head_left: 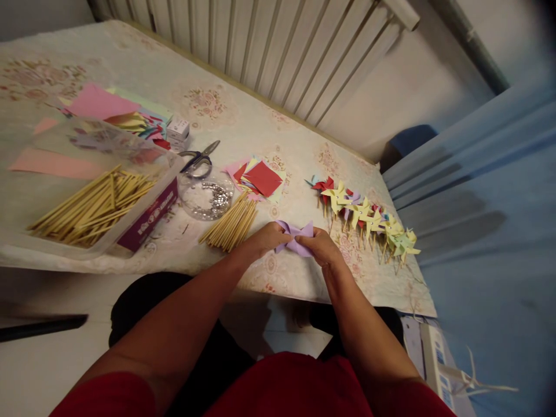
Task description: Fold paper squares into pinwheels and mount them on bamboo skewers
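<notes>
A lilac paper pinwheel [297, 245] is held between my two hands above the table's front edge. My left hand [270, 237] pinches its left side, thumb toward the middle. On the other side my right hand [322, 243] grips the paper the same way. The pinwheel's blades are folded inward; whether a pin sits at its centre I cannot tell. Left of my hands lies a bundle of thin wooden sticks [231, 223]. Behind them is a stack of coloured paper squares [263, 178], a red one on top. Finished-looking pinwheels on sticks [359, 214] lie in a row to the right.
A clear plastic bin [163, 188] with more sticks stands at left. Beside it are a round dish of metal pins [207, 198], scissors [200, 159], a small white box [178, 130] and pink paper [102, 103]. A radiator [260, 46] runs behind the table; a blue curtain [486, 191] hangs right.
</notes>
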Available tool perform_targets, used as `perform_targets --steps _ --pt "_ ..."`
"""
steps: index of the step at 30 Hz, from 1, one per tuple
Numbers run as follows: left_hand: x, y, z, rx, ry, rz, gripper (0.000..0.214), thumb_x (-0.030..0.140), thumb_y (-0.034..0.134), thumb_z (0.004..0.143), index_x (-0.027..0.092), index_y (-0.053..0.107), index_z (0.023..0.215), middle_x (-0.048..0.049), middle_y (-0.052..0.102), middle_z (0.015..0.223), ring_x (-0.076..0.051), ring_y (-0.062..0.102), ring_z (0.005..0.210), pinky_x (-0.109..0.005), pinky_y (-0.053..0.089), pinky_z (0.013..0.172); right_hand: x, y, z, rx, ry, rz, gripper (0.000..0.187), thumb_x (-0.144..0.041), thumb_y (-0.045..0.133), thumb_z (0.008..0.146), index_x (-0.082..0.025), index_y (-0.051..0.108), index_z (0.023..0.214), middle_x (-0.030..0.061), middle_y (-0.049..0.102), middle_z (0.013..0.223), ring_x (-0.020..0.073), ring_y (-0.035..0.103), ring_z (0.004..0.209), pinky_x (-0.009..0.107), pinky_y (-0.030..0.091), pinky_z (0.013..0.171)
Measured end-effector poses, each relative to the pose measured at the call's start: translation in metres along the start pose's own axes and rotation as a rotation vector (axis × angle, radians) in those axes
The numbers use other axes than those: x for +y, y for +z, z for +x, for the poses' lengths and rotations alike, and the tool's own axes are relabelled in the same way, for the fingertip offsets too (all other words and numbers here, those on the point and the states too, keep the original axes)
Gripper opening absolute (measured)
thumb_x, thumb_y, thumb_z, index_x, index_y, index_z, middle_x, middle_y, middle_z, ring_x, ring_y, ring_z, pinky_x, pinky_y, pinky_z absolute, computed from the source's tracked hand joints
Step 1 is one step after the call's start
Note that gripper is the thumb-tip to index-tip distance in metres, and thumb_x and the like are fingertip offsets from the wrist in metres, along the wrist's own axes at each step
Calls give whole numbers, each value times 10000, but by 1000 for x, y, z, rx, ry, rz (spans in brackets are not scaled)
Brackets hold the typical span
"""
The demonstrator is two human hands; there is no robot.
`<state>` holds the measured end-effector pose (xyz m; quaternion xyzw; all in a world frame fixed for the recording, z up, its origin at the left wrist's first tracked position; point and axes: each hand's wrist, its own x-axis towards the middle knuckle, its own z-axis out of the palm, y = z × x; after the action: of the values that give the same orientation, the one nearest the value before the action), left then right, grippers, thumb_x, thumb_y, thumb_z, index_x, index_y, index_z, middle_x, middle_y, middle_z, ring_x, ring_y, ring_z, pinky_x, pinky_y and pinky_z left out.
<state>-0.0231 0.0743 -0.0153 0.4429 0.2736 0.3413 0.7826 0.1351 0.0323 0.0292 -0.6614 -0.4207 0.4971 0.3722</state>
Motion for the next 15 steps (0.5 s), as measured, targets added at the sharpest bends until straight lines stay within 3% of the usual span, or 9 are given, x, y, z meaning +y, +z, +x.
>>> perform_targets --steps 9,15 --pt "3 3 -3 14 -26 32 144 113 664 555 134 682 696 -12 632 601 -117 533 534 -218 395 523 -12 4 -10 -35 -60 -192 138 -252 677 603 -155 677 700 -30 622 558 108 491 484 218 348 475" --pt "12 3 -10 15 -79 -47 107 193 701 611 130 641 673 2 584 582 -88 486 506 -207 339 504 -1 4 -6 -6 -79 -52 181 -307 702 601 -158 632 677 -40 596 551 100 473 474 224 352 491"
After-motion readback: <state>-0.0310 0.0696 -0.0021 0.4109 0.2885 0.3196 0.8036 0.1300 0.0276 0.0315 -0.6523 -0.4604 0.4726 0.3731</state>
